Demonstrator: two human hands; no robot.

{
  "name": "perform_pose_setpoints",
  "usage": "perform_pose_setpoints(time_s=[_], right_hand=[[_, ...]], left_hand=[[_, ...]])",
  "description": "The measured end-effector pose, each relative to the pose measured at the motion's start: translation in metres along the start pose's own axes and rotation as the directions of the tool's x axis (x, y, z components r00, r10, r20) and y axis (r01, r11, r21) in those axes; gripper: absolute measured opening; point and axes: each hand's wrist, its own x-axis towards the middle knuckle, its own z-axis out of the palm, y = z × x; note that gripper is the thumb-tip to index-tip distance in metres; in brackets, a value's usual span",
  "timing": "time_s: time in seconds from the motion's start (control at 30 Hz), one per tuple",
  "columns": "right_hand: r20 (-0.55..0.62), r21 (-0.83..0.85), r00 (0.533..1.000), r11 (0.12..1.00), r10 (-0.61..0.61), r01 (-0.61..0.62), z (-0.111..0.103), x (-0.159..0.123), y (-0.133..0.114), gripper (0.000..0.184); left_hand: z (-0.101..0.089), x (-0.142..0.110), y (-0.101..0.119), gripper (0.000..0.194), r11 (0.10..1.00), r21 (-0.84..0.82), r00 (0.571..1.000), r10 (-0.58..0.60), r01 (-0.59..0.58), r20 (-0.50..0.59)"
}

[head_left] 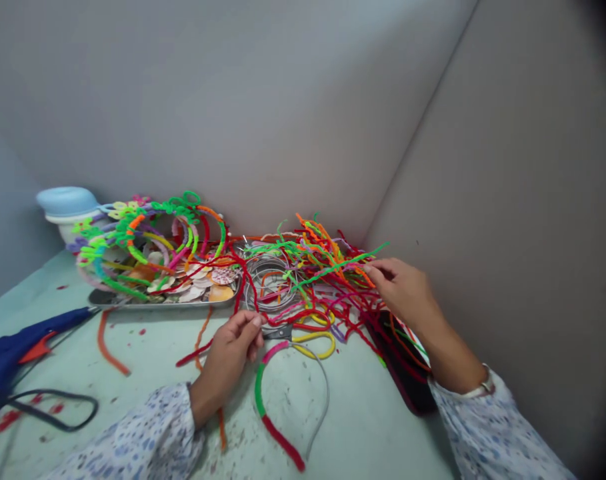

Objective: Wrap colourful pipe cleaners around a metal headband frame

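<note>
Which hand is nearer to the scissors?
Left. The left hand is right beside the blade end of the scissors; the right hand is farther off, beyond the handles to the right, at the edge of the fuzzy stems.

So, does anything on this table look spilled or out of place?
Yes: red marks spot the tabletop around the blue glue gun, perhaps stains, though I can't tell of what. The fuzzy stems also lie in a messy tangle, some straying across a dark object.
</note>
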Motion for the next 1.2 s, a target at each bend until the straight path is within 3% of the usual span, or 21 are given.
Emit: perform_pose_setpoints(time_s=[0.13,0.27,0.4,0.63,0.87,1.2], right_hand=[[0.123,-0.111,0.984,0.983,-0.132,0.146,0.007,-0.004,-0.004,0.018],[0.049,0.009,0.966,0.968,-0.252,0.252,0.018,-0.013,-0.028,0.014],[0.251,0.130,0.899,0.933,-0.358,0.336,0.038,-0.026,-0.042,0.016],[0.442,-0.093,0.858,0.939,-0.260,0.332,0.064,-0.033,-0.031,0.024],[0.477,-0.183,0.855,0.929,-0.203,0.322,0.056,-0.030,-0.030,0.021],[0.279,-0.043,0.945,0.981,-0.169,0.188,0.013,-0.015,-0.034,0.018]], left_hand=[[0.000,-0.001,0.001,0.024,1.000,-0.011,1.000,-0.005,0.005,-0.018],[0.001,-0.001,0.001,0.025,1.000,-0.025,1.000,0.000,-0.001,-0.026],[0.001,-0.001,0.002,0.024,0.999,-0.035,1.000,0.008,-0.009,-0.026],[0.000,0.000,0.001,0.023,0.999,-0.026,1.000,0.018,-0.018,-0.016],[0.000,0.001,-0.002,0.023,0.998,-0.043,0.999,0.035,-0.036,-0.007],[0.001,0.000,-0.001,0.024,0.999,-0.014,0.999,0.043,-0.043,-0.005]])
